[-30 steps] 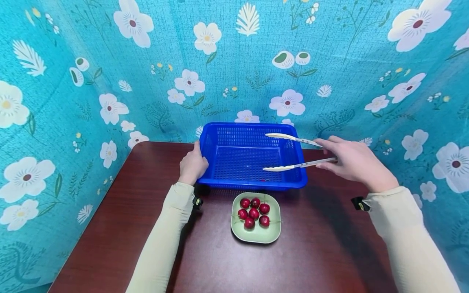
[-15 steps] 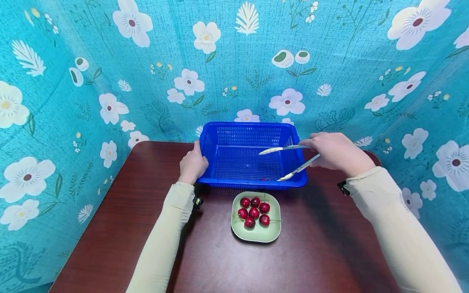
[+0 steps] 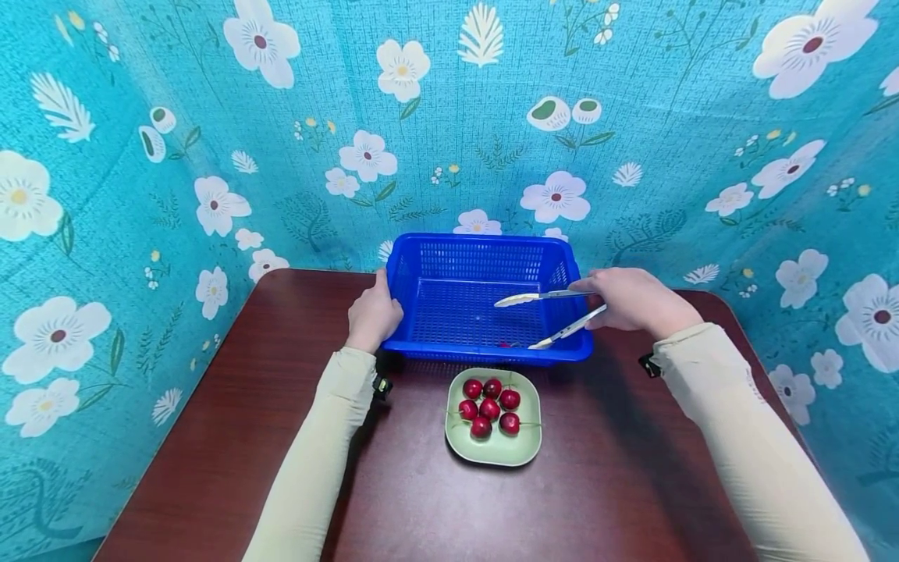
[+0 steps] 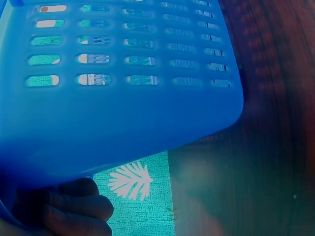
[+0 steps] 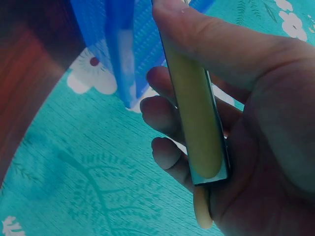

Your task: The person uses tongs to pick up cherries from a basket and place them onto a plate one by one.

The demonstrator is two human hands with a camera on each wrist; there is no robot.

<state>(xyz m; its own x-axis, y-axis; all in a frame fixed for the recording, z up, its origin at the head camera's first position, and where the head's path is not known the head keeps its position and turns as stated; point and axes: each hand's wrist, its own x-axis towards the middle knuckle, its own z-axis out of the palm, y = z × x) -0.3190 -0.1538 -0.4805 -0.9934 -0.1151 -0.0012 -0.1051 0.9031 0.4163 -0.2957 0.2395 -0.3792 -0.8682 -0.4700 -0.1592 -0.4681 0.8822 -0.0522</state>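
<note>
My left hand (image 3: pixel 375 314) grips the left rim of the blue plastic basket (image 3: pixel 485 355); in the left wrist view its curled fingers (image 4: pixel 81 206) show under the basket wall (image 4: pixel 123 118). Metal tongs (image 3: pixel 555 295) with cream tips are in my right hand (image 3: pixel 635 298), spread apart over the basket's right end. Nothing sits between the tips. The right wrist view has the tongs' handle (image 5: pixel 194 113) between thumb and curled fingers. Low in the basket, by the front wall, a red cherry (image 3: pixel 504 344) is partly hidden, left of the lower tip.
In front of the basket a pale green dish (image 3: pixel 495 454) holds several red cherries (image 3: pixel 489 408) with stems. Both stand on a dark brown wooden table (image 3: pixel 428 507). A blue flowered cloth (image 3: pixel 449 117) hangs right behind the basket and along both sides.
My right hand has brought the tongs left and down into the basket's right end, and their tips now slant toward the front wall. The left hand stays on the rim.
</note>
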